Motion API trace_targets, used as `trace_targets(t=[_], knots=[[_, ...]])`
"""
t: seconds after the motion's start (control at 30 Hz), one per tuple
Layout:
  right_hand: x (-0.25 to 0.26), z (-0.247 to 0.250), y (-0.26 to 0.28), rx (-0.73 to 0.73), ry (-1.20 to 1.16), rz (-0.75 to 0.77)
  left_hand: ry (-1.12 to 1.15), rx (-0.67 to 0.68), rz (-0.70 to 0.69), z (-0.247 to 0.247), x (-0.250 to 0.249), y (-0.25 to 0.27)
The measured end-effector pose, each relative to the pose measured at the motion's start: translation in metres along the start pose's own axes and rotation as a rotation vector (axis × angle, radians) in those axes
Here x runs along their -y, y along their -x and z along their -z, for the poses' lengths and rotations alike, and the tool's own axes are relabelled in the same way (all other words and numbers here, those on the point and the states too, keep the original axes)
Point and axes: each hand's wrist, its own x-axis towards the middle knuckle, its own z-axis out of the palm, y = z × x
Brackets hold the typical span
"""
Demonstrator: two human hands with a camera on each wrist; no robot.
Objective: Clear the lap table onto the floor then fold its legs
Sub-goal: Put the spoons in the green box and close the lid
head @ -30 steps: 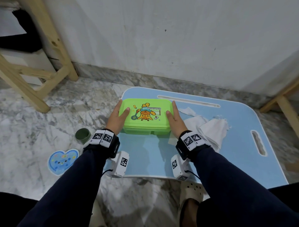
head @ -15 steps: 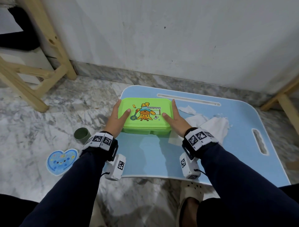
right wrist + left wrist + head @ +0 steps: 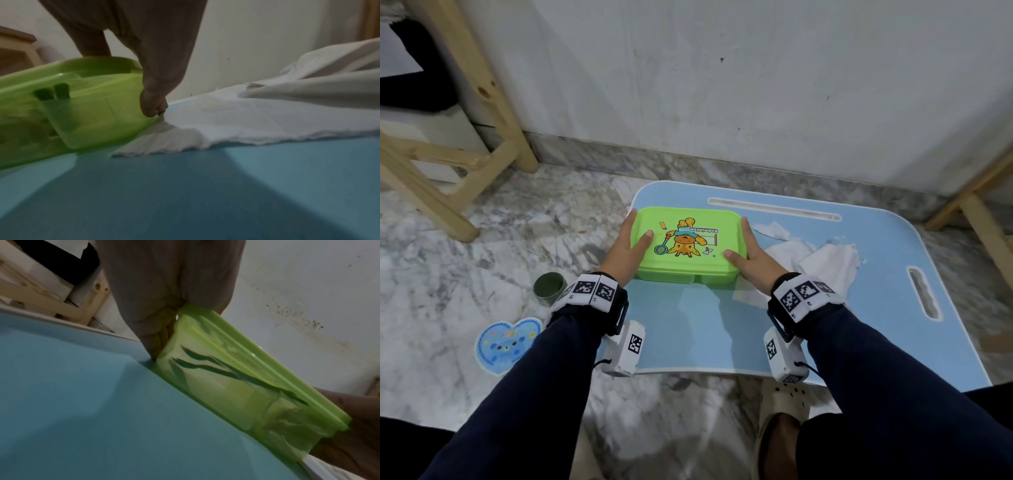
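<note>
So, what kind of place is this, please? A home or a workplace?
Most likely a room in a home, at floor level. A low blue lap table stands on a marble floor beside a scuffed white wall, with a child's green lunch box on it and wooden furniture legs nearby.

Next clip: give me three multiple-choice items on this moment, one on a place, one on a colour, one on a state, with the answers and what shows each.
1. Where is the dark green cup?
A. on the lap table
B. on the floor left of the lap table
C. inside the lunch box

2. What colour is the lunch box?
A. green
B. red
C. white

3. How do the hands meet the lunch box?
A. only the left hand touches it
B. neither touches it
C. both grip its ends

Answers: 1 B, it stands on marble beside the lap table. 2 A, lid and base are bright green. 3 C, the left hand and right hand clasp opposite ends, thumbs on the lid.
</note>
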Motion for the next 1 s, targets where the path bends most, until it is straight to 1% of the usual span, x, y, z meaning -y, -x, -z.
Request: trace_targets(t=[0.1,0.23,0.3,0.37,0.4,0.5,0.6,0.67,0.77,0.8,0.87,0.93,1.0], knots=[[-0.001,-0.001,-0.001,-0.030,0.004,0.010,-0.035,0.025,0.017,0.001,-0.005,0.000],[0.003,-0.001,-0.001,-0.023,-0.010,0.015,-0.027,0.043,0.045,0.004,-0.014,0.005],[0.010,0.001,0.000,-0.018,-0.025,0.034,0.010,0.009,0.030,0.006,-0.021,0.011],[0.023,0.004,0.000,-0.039,-0.095,0.078,0.085,-0.039,-0.014,0.011,-0.027,0.017],[0.031,0.006,0.000,-0.056,-0.135,0.104,0.123,-0.057,-0.044,0.017,-0.032,0.022],[0.061,0.007,-0.001,-0.096,-0.183,0.195,0.214,-0.121,-0.070,0.044,-0.045,0.032],[0.095,-0.004,-0.004,-0.081,-0.217,0.286,0.176,-0.189,-0.128,0.077,-0.061,0.044],[0.120,-0.022,-0.009,-0.044,-0.247,0.333,0.154,-0.236,-0.130,0.105,-0.062,0.053],[0.159,-0.057,-0.018,0.043,-0.323,0.372,0.156,-0.309,-0.121,0.161,-0.050,0.060],[0.172,-0.069,-0.020,0.075,-0.361,0.373,0.140,-0.323,-0.108,0.181,-0.046,0.063],[0.196,-0.098,-0.028,0.131,-0.437,0.354,0.179,-0.331,-0.072,0.223,-0.037,0.066],[0.216,-0.131,-0.038,0.178,-0.483,0.323,0.186,-0.334,-0.053,0.265,-0.033,0.079],[0.228,-0.168,-0.051,0.198,-0.472,0.294,0.153,-0.405,0.005,0.310,-0.020,0.098]])
